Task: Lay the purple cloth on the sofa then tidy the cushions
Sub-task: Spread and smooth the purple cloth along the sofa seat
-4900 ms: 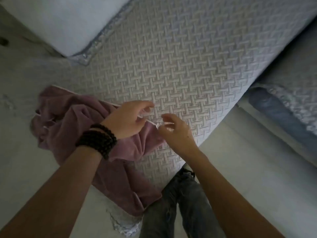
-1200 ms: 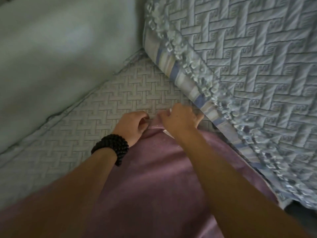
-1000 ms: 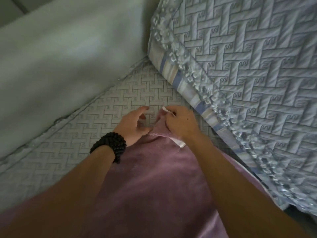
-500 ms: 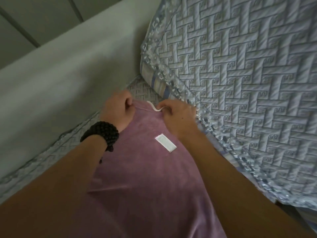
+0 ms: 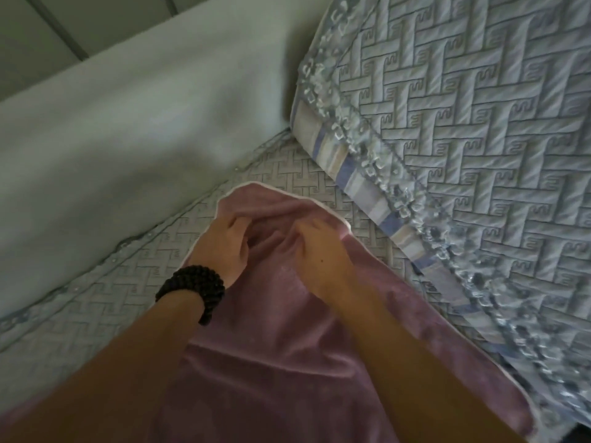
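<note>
The purple cloth [image 5: 275, 340] with a thin white edge lies spread over the quilted sofa seat [image 5: 96, 308], its far corner near the seat's back corner. My left hand [image 5: 224, 244], a black bead bracelet on its wrist, rests on the cloth close to that corner, fingers curled into the fabric. My right hand [image 5: 315, 247] sits beside it, fingers pinching a fold of the cloth. A large quilted cushion [image 5: 463, 129] with a fringed, blue-striped edge stands just right of the cloth.
The pale sofa backrest [image 5: 134, 129] rises at the left behind the seat. A grey panelled wall [image 5: 48, 33] shows at the top left. A dark gap shows at the bottom right corner.
The cloth went from a bunched heap to spread along the seat. In the last half second its far edge lies flatter and further out, the white label is hidden, and both hands rest lower on it.
</note>
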Available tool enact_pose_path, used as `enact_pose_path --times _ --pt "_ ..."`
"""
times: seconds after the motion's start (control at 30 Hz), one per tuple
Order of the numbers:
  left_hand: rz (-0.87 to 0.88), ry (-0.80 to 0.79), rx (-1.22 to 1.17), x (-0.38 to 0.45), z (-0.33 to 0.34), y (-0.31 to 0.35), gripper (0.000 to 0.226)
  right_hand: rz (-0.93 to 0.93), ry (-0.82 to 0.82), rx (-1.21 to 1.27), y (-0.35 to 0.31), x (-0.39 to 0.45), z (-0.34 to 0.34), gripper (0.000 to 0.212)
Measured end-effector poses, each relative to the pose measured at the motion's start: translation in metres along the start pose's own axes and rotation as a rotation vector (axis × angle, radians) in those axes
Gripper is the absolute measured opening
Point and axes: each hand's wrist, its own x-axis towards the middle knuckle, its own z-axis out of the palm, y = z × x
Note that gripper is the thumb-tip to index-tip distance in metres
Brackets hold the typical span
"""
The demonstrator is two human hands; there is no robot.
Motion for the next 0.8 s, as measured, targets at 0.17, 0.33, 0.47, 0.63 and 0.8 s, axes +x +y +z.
enact_pose_path --times 0.17,0.33,0.47,0.63,0.8 --pt "-0.121 0.103 -0.149 0.019 0.010 -0.018 0.034 -0.029 0.070 -0.010 -0.010 0.038 0.031 0.030" --pt "-0.335 0.046 -0.141 0.052 0.018 -0.037 0.049 0.027 0.089 -0.030 -0.021 0.081 0.036 0.048" --pt "-0.411 -0.012 -0.143 0.063 0.020 -0.043 0.042 0.153 0.180 -0.028 -0.013 0.093 0.034 0.033" --pt "-0.404 -0.032 -0.194 0.072 0.013 -0.041 0.018 0.226 0.142 -0.114 -0.018 0.097 0.025 0.024" --pt "-0.370 0.234 -0.431 0.078 -0.004 -0.030 0.013 0.164 0.183 -0.151 -0.028 0.099 0.015 0.022"
